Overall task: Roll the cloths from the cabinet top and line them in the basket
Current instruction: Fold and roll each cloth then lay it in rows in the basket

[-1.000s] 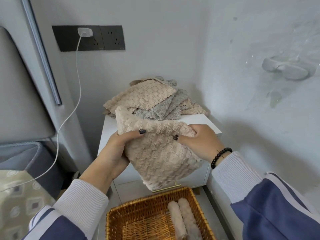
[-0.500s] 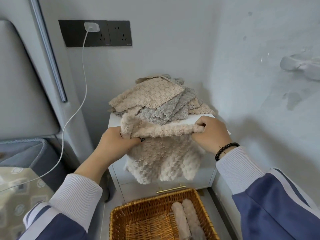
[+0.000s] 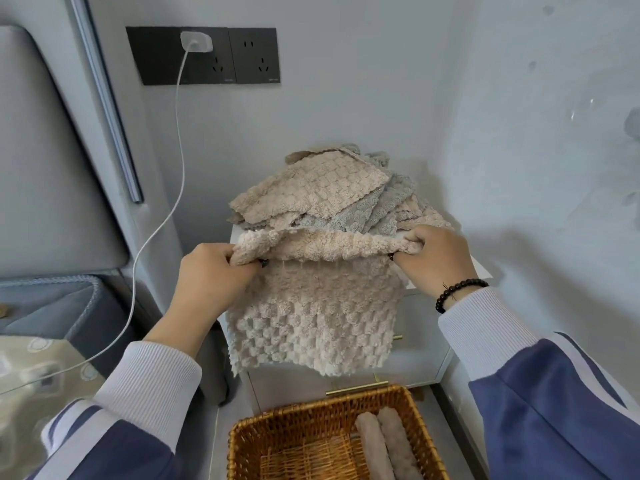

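We grip the top corners of a beige cloth (image 3: 311, 306) with our left hand (image 3: 211, 275) and right hand (image 3: 434, 259), fingers curled round its folded upper edge, so it hangs before the white cabinet (image 3: 481, 270), near the cloth pile (image 3: 322, 192) and above the wicker basket (image 3: 304, 427) holding two rolled cloths (image 3: 386, 445).

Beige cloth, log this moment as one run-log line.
beige cloth: top edge rolled, rest hanging | left hand, right hand: gripping roll ends | basket: two rolled cloths
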